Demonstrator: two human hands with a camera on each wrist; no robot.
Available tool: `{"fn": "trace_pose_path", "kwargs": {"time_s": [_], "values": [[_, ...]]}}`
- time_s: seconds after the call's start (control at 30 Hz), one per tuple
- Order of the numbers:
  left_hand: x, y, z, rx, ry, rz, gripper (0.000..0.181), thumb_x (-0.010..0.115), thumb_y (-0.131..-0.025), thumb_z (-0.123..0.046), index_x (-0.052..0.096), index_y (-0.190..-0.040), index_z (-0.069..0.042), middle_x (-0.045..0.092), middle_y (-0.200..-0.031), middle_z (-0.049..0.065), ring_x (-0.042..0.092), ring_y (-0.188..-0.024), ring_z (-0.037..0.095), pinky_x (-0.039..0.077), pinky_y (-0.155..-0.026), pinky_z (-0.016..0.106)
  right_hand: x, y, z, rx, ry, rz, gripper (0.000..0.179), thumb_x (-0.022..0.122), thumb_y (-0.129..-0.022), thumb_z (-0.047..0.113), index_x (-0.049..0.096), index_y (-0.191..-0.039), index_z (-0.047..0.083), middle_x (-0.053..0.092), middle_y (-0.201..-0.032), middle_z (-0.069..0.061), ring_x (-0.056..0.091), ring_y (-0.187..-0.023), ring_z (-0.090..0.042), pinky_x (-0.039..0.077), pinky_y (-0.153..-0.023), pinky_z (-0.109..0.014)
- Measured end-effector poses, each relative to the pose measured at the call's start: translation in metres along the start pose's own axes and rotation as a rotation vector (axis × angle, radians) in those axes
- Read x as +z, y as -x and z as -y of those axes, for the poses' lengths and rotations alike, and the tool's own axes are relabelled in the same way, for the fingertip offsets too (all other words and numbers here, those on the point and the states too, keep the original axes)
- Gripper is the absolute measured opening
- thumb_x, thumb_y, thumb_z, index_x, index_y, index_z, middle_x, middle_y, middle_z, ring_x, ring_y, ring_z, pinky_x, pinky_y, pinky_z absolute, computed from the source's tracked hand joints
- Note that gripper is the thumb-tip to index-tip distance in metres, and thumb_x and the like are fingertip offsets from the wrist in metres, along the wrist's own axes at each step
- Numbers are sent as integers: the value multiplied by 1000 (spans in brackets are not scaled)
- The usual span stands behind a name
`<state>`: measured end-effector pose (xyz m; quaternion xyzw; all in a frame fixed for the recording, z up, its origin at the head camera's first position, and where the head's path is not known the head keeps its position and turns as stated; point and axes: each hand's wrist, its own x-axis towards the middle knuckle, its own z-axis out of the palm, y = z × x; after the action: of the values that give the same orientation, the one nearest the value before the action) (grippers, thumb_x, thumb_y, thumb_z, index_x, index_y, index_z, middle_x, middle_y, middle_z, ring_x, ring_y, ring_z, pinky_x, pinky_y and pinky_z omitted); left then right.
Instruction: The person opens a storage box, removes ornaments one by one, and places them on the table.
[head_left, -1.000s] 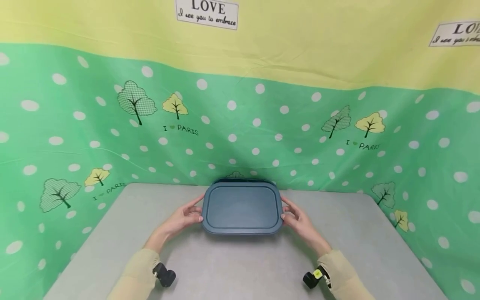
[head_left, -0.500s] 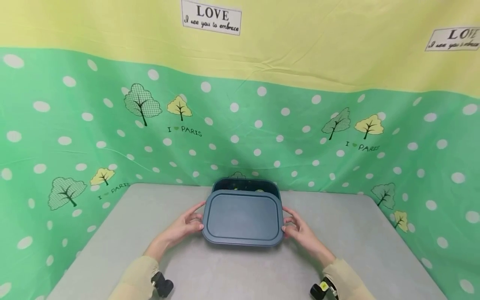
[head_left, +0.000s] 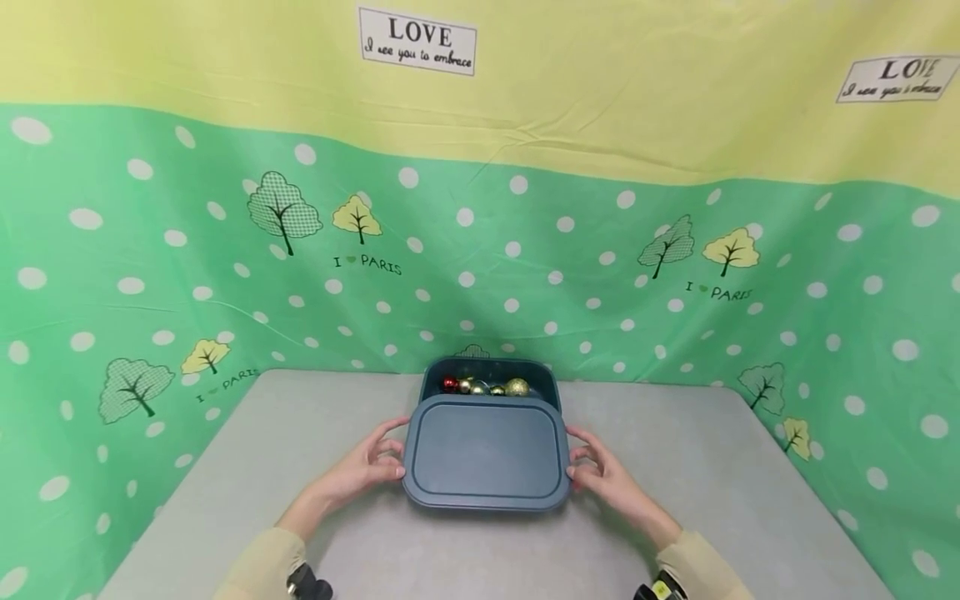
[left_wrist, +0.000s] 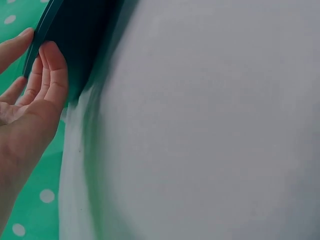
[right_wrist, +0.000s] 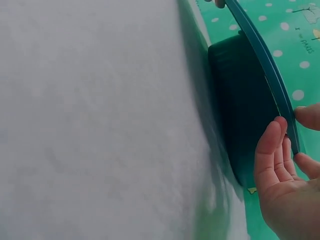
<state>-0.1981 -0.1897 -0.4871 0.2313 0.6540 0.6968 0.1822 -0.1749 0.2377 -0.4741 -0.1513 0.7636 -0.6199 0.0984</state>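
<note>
A blue-grey rectangular lid (head_left: 486,454) with rounded corners is held between my two hands. My left hand (head_left: 363,467) grips its left edge, and my right hand (head_left: 611,479) grips the right one. In the right wrist view the thumb lies on one face of the lid (right_wrist: 267,60) and fingers on the other. Behind and partly beneath the lid stands a dark blue box (head_left: 491,367), its back part uncovered. Inside show a red ball (head_left: 449,383), a glittery gold ball (head_left: 517,387) and several smaller shiny ones. The lid hides the box's front.
The box and lid are on or over a grey tabletop (head_left: 480,558). Close behind the box hangs a green and yellow printed cloth (head_left: 517,283), which also runs along both sides of the table. Dark cameras are strapped at both wrists.
Both hands have drawn the lid toward the person. The box's back part and the balls inside, hidden a second ago, now show. The box has stayed in place.
</note>
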Motion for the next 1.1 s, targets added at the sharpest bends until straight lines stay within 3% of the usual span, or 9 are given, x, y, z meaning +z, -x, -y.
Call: {"fn": "trace_pose_path", "kwargs": {"time_s": [0.27,0.5,0.73,1.1], "values": [[2,14,3,-8,20,56,84,62,-86,8,8,-150,4,56,-107,12,66,-91,16,53,-85,34,4,15,0,-41,3,60,72,62,-91,0,20,-149,-3,48,-107,-21,63,-76,-15,55,-71,-32],[4,23,3,-52,28,83,90,62,-84,9,4,-152,-2,55,-103,12,66,-84,20,54,-82,44,5,22,-6,-30,-24,100,74,62,-90,0,19,-151,1,46,-105,-20,63,-76,-15,56,-70,-34],[4,27,5,-71,28,106,91,62,-85,9,2,-153,-4,58,-95,12,66,-77,22,57,-74,39,5,25,-8,-29,-39,176,80,63,-92,3,12,-153,3,46,-105,-20,64,-75,-15,57,-68,-36],[6,31,3,-174,37,129,99,68,-83,5,1,-155,-12,61,-91,17,67,-70,25,57,-66,44,4,30,-7,-5,-60,286,84,63,-90,0,7,-153,2,49,-101,-20,65,-74,-18,57,-67,-38]]}}
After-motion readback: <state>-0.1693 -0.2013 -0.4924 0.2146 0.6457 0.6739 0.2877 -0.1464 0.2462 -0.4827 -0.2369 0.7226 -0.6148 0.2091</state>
